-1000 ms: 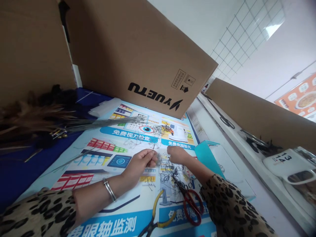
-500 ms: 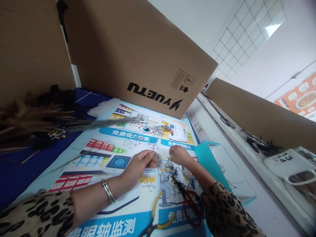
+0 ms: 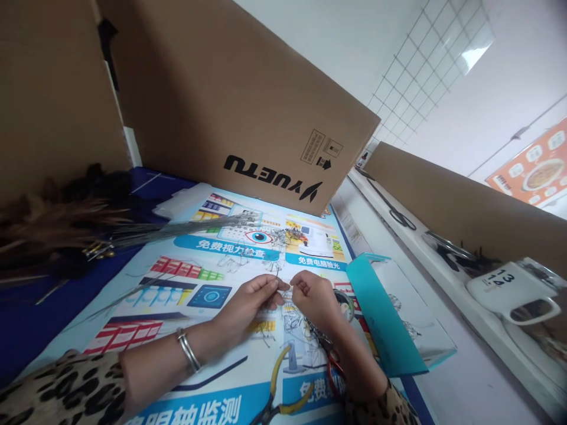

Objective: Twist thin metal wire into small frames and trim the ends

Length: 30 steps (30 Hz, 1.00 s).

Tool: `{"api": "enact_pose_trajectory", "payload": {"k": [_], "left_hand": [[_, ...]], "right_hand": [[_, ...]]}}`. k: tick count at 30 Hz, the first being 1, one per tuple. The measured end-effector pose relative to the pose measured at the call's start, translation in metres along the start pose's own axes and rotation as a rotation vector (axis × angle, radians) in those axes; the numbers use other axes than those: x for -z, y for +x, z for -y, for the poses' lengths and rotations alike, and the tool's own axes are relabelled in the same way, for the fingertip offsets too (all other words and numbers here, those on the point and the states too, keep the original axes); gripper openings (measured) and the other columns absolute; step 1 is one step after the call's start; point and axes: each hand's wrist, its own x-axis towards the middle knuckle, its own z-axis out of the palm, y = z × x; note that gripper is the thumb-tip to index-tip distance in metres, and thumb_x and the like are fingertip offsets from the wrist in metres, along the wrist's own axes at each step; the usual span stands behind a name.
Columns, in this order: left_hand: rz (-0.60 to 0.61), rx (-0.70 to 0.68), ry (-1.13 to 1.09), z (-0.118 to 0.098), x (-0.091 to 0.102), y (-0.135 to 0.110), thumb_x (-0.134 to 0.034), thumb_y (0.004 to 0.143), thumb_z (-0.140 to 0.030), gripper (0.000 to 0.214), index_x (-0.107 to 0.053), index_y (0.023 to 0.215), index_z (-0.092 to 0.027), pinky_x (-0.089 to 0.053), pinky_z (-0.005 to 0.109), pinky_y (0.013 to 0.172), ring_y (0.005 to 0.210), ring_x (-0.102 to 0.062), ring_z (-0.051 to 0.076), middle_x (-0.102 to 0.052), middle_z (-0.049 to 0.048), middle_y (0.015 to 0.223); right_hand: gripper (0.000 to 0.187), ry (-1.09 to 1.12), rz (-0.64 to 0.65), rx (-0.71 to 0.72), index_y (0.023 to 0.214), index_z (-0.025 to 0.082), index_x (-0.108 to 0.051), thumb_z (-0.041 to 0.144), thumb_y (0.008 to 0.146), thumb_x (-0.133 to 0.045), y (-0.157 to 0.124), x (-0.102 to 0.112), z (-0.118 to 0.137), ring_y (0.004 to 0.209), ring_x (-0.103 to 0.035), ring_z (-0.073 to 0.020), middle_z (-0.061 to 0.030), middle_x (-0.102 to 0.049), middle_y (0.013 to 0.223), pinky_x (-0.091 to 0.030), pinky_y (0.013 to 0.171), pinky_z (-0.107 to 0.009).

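Note:
My left hand [image 3: 259,298] is closed in a pinch, with a short thin dark wire [image 3: 277,274] poking up from its fingertips. Close beside it, my right hand [image 3: 315,299] has its fingers curled together, almost touching the left fingertips; whatever it holds is too small to make out. Below the hands lies a tangle of thin dark wire pieces [image 3: 295,321], partly covered by my right hand. Yellow-handled pliers [image 3: 277,392] rest near me with their handles apart. Red-handled scissors [image 3: 333,373] are mostly hidden under my right forearm.
A bundle of straight wires [image 3: 186,229] lies at left beside brown feathers [image 3: 57,215]. Small bent wire pieces [image 3: 239,257] are scattered beyond my hands. A teal box [image 3: 383,321] stands open at right. A large cardboard box [image 3: 248,106] walls off the back. A white mug [image 3: 509,292] sits on the ledge.
My right hand has moved left and toward me, closing the gap to my left hand. Its forearm now covers more of the scissors, and a round item beside it is uncovered.

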Motion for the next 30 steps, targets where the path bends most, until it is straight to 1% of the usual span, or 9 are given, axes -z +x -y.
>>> {"api": "enact_pose_trajectory", "payload": {"k": [6, 9, 12, 14, 17, 21, 23, 26, 30], "left_hand": [[0.042, 0.045, -0.107, -0.004, -0.003, -0.003, -0.054, 0.083, -0.038, 0.024, -0.06, 0.091, -0.016, -0.037, 0.02, 0.058, 0.06, -0.048, 0.009, -0.06, 0.0025, 0.068], [0.062, 0.069, -0.171, -0.005, -0.004, -0.003, -0.054, 0.084, -0.036, 0.022, -0.059, 0.089, -0.015, -0.038, 0.019, 0.058, 0.06, -0.049, 0.009, -0.059, 0.0025, 0.068], [0.094, 0.078, -0.208, -0.004, -0.003, -0.001, -0.055, 0.084, -0.033, 0.018, -0.058, 0.088, -0.015, -0.038, 0.019, 0.059, 0.064, -0.051, 0.009, -0.06, 0.0039, 0.075], [0.115, 0.078, -0.22, -0.003, -0.002, 0.0, -0.055, 0.084, -0.031, 0.015, -0.057, 0.086, -0.016, -0.039, 0.02, 0.06, 0.068, -0.053, 0.01, -0.061, 0.0047, 0.081], [0.174, 0.08, -0.198, -0.003, -0.002, 0.0, -0.052, 0.086, -0.031, 0.016, -0.057, 0.084, -0.016, -0.039, 0.021, 0.063, 0.071, -0.053, 0.011, -0.06, 0.0049, 0.08], [0.256, 0.057, -0.045, -0.007, -0.002, -0.002, -0.047, 0.088, -0.032, 0.021, -0.058, 0.082, -0.016, -0.038, 0.022, 0.066, 0.072, -0.051, 0.012, -0.06, 0.0049, 0.077], [0.307, 0.026, 0.064, -0.009, -0.002, -0.003, -0.047, 0.088, -0.032, 0.022, -0.059, 0.08, -0.015, -0.038, 0.023, 0.07, 0.074, -0.051, 0.012, -0.06, 0.0044, 0.078], [0.358, 0.0, 0.212, -0.009, -0.002, -0.004, -0.049, 0.086, -0.034, 0.023, -0.061, 0.079, -0.015, -0.038, 0.025, 0.076, 0.079, -0.052, 0.014, -0.061, 0.0045, 0.08], [0.334, 0.028, 0.36, -0.004, -0.001, -0.003, -0.05, 0.085, -0.037, 0.024, -0.062, 0.083, -0.017, -0.039, 0.028, 0.08, 0.085, -0.055, 0.017, -0.064, 0.0051, 0.086]], "right_hand": [[0.015, -0.095, -0.069, 0.02, 0.075, 0.02, -0.06, 0.017, 0.08, -0.045, -0.011, -0.007, 0.005, 0.062, -0.052, -0.0121, 0.0, -0.06, 0.068, -0.033, 0.058, -0.02], [0.018, -0.127, -0.058, 0.042, 0.072, 0.019, -0.058, 0.018, 0.083, -0.043, -0.013, -0.009, 0.003, 0.064, -0.053, -0.0123, -0.0014, -0.06, 0.07, -0.033, 0.059, -0.02], [0.019, -0.082, -0.041, 0.047, 0.074, 0.02, -0.059, 0.02, 0.085, -0.043, -0.013, -0.01, 0.001, 0.067, -0.054, -0.0119, -0.0017, -0.06, 0.072, -0.034, 0.061, -0.02], [0.019, -0.021, -0.036, 0.051, 0.073, 0.02, -0.059, 0.018, 0.084, -0.044, -0.013, -0.01, 0.0, 0.066, -0.054, -0.0115, -0.0007, -0.059, 0.071, -0.034, 0.061, -0.02], [0.02, 0.13, -0.015, 0.036, 0.07, 0.021, -0.06, 0.014, 0.081, -0.045, -0.013, -0.01, -0.001, 0.064, -0.053, -0.0109, 0.0012, -0.059, 0.066, -0.036, 0.059, -0.019], [0.01, 0.431, -0.003, -0.2, 0.078, 0.021, -0.06, 0.018, 0.077, -0.05, -0.012, -0.015, -0.004, 0.051, -0.053, -0.0105, 0.0034, -0.059, 0.06, -0.038, 0.049, -0.019], [0.004, 0.589, 0.001, -0.288, 0.075, 0.02, -0.058, 0.023, 0.075, -0.055, -0.01, -0.016, -0.006, 0.045, -0.051, -0.0107, 0.0044, -0.055, 0.054, -0.037, 0.044, -0.019], [0.01, 0.744, -0.012, -0.29, 0.069, 0.018, -0.056, 0.026, 0.071, -0.061, -0.008, -0.016, -0.009, 0.043, -0.049, -0.0102, 0.0052, -0.052, 0.048, -0.037, 0.042, -0.02], [0.014, 0.837, -0.055, -0.29, 0.065, 0.016, -0.059, 0.027, 0.067, -0.067, -0.006, -0.015, -0.014, 0.045, -0.048, -0.0089, 0.0039, -0.054, 0.051, -0.037, 0.044, -0.02]]}}
